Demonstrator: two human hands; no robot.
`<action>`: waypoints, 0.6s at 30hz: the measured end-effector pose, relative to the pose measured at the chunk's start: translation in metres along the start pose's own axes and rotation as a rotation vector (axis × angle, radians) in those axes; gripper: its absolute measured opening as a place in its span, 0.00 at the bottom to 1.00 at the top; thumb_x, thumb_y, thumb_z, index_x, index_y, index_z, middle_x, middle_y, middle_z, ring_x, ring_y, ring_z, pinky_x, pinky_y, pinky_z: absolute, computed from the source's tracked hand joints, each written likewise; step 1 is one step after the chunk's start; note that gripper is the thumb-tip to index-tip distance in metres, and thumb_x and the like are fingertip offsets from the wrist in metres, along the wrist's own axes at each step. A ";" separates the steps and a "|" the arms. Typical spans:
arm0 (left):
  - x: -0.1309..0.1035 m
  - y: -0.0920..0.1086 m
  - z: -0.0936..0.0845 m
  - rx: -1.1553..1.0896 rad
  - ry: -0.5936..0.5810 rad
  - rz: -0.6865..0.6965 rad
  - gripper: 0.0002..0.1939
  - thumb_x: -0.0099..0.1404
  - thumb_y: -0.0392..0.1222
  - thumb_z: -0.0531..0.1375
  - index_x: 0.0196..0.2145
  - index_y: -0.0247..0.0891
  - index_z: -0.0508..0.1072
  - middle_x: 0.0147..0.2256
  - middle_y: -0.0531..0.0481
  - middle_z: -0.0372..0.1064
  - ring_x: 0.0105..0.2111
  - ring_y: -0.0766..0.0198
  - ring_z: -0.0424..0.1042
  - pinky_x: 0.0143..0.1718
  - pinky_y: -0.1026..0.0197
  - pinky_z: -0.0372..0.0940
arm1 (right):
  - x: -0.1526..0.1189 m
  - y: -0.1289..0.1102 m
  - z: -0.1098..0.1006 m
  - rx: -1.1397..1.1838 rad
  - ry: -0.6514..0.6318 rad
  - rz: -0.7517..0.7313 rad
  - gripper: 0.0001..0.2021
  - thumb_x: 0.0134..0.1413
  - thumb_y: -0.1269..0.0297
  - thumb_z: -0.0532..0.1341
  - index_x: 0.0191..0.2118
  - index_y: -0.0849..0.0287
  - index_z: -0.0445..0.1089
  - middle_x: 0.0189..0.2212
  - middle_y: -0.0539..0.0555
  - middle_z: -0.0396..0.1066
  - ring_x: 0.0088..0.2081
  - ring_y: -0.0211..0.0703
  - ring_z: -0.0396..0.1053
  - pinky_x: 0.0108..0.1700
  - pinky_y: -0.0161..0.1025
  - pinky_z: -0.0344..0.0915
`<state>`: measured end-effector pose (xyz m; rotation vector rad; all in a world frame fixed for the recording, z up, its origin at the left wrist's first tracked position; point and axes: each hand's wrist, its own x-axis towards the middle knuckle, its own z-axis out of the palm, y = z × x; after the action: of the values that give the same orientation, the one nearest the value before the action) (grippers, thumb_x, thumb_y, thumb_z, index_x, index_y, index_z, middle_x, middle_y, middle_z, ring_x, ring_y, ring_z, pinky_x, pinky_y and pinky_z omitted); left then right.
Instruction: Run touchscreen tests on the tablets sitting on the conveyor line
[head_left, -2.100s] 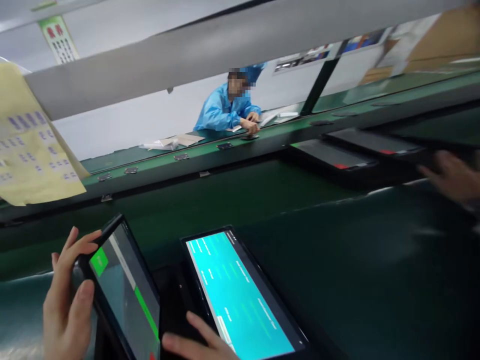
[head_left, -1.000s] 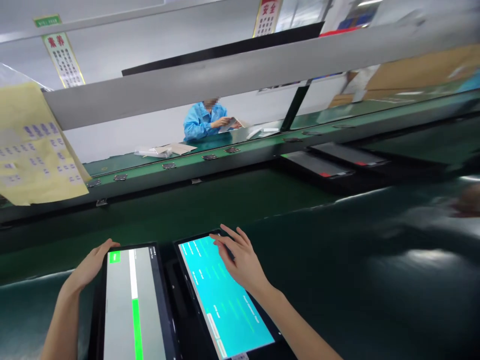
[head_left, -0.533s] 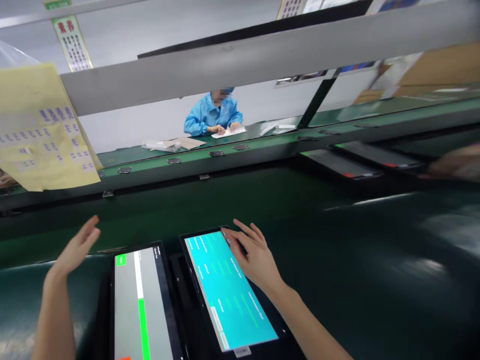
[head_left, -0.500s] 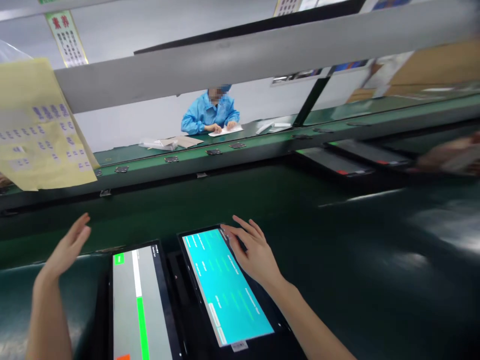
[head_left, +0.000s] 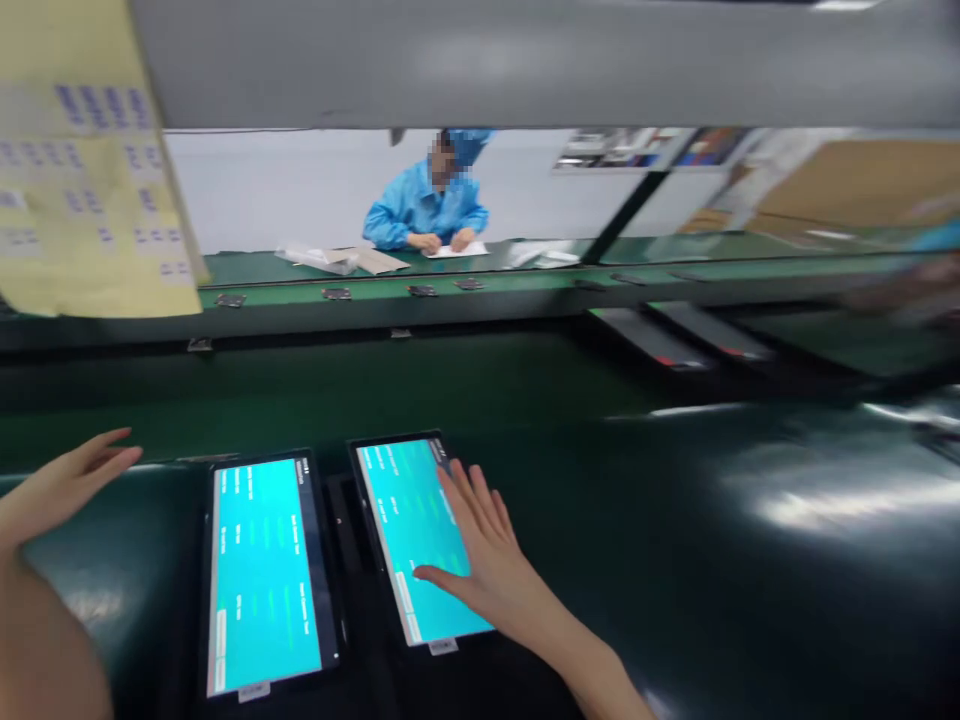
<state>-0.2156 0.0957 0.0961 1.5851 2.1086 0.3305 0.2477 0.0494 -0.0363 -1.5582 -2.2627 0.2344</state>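
Note:
Two tablets lie side by side on the dark green bench, both with bright cyan screens and small white labels at their near edges. Over the right tablet (head_left: pixel 409 530) is my right hand (head_left: pixel 487 560), fingers and thumb spread, holding nothing; whether it touches the glass I cannot tell. To the left of the left tablet (head_left: pixel 262 580), my left hand (head_left: pixel 67 485) hangs in the air with fingers apart and nothing in it.
Yellow paper sheets (head_left: pixel 90 170) hang at the upper left. Across the line a person in blue (head_left: pixel 427 205) handles white paper. Two more tablets (head_left: pixel 652 340) lie on the belt at the right, near another person's blurred hand (head_left: pixel 900 290). A grey beam (head_left: pixel 525 65) crosses overhead.
The left tablet's screen has turned from grey with a green bar to cyan. My right hand has moved lower across its tablet and spread. My left hand has moved left. The view has tilted.

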 end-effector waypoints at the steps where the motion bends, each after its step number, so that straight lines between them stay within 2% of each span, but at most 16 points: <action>1: -0.005 0.007 0.001 -0.016 -0.017 0.001 0.50 0.53 0.74 0.52 0.63 0.36 0.56 0.60 0.43 0.59 0.60 0.46 0.58 0.64 0.46 0.48 | 0.001 -0.008 -0.002 0.018 0.043 -0.057 0.44 0.59 0.56 0.61 0.69 0.55 0.31 0.69 0.66 0.36 0.68 0.65 0.26 0.58 0.74 0.51; 3: -0.011 0.014 0.004 -0.046 -0.048 0.018 0.48 0.57 0.72 0.51 0.64 0.34 0.53 0.60 0.42 0.60 0.60 0.47 0.59 0.63 0.47 0.49 | 0.003 -0.035 -0.006 0.074 0.034 -0.259 0.28 0.63 0.61 0.56 0.65 0.57 0.48 0.66 0.63 0.48 0.68 0.61 0.32 0.58 0.71 0.55; 5: -0.013 0.013 0.006 -0.063 -0.057 0.017 0.48 0.58 0.71 0.50 0.64 0.34 0.52 0.59 0.42 0.61 0.59 0.48 0.60 0.62 0.49 0.53 | 0.005 -0.070 -0.005 0.137 -0.099 -0.512 0.17 0.62 0.68 0.53 0.56 0.58 0.62 0.63 0.57 0.58 0.68 0.57 0.41 0.61 0.66 0.56; 7: -0.013 0.009 0.007 -0.064 -0.052 0.006 0.48 0.57 0.72 0.51 0.64 0.36 0.54 0.58 0.42 0.63 0.58 0.48 0.62 0.60 0.52 0.57 | 0.009 -0.105 0.001 0.178 -0.208 -0.709 0.12 0.62 0.69 0.53 0.49 0.59 0.67 0.61 0.54 0.62 0.67 0.56 0.46 0.63 0.62 0.54; 10: -0.012 0.005 0.008 -0.058 -0.042 0.009 0.47 0.56 0.72 0.51 0.64 0.39 0.56 0.57 0.43 0.64 0.57 0.49 0.63 0.58 0.54 0.60 | 0.018 -0.140 0.016 0.160 -0.248 -0.873 0.12 0.64 0.65 0.52 0.48 0.61 0.69 0.60 0.54 0.63 0.67 0.56 0.47 0.65 0.61 0.52; 13: -0.011 0.003 0.010 -0.057 -0.039 0.006 0.47 0.56 0.72 0.51 0.63 0.39 0.56 0.57 0.43 0.65 0.57 0.50 0.64 0.57 0.56 0.60 | 0.020 -0.148 0.028 0.121 -0.236 -0.917 0.13 0.64 0.63 0.53 0.48 0.63 0.69 0.57 0.56 0.67 0.66 0.57 0.49 0.65 0.60 0.53; 15: -0.012 0.000 0.009 -0.061 -0.039 -0.004 0.47 0.56 0.72 0.51 0.63 0.39 0.56 0.56 0.44 0.65 0.57 0.50 0.64 0.56 0.56 0.61 | 0.009 -0.143 0.033 0.156 -0.132 -0.861 0.11 0.62 0.65 0.55 0.47 0.61 0.69 0.54 0.55 0.70 0.63 0.54 0.57 0.65 0.57 0.54; 16: -0.012 -0.002 0.008 -0.067 -0.035 -0.008 0.47 0.56 0.72 0.51 0.63 0.40 0.56 0.56 0.44 0.65 0.56 0.49 0.64 0.56 0.55 0.61 | 0.001 -0.139 0.036 0.184 -0.055 -0.830 0.09 0.61 0.66 0.56 0.45 0.60 0.70 0.51 0.53 0.72 0.59 0.50 0.63 0.64 0.53 0.57; 18: -0.014 -0.010 0.006 -0.093 -0.024 -0.008 0.47 0.55 0.73 0.52 0.63 0.40 0.56 0.56 0.45 0.65 0.56 0.49 0.65 0.56 0.54 0.61 | -0.020 -0.124 0.041 0.213 0.086 -0.804 0.07 0.61 0.67 0.57 0.39 0.55 0.72 0.40 0.49 0.77 0.45 0.42 0.74 0.60 0.42 0.65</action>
<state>-0.2180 0.0789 0.0900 1.5197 2.0508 0.3994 0.1302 -0.0121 -0.0350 -0.4679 -2.4873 0.1642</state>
